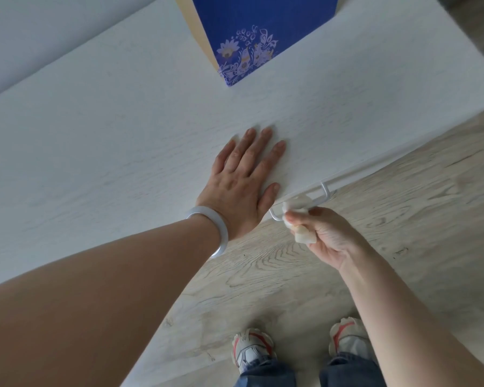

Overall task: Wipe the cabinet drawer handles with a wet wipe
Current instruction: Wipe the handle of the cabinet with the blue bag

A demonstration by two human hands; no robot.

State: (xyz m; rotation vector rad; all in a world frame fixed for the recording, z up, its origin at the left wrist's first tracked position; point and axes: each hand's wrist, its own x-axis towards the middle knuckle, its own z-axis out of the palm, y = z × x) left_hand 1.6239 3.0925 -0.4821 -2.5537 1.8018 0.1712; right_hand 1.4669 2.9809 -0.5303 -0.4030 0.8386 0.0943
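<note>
Left hand (239,181) flat on the cabinet top (123,129), fingers straight and slightly spread, while the right hand (326,234) pinches the wipe (294,208) bunched around the handle (302,203) below the front edge.

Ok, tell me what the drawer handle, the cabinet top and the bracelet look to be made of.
Drawer handle: thin bent rod, probably metal painted white, smooth.
Cabinet top: white board with fine printed-looking wood grain, likely matte laminate.
Bracelet: solid, pale, translucent, glossy ring; could be jade, glass or resin.
The right hand presses the wet wipe on the handle.
</note>
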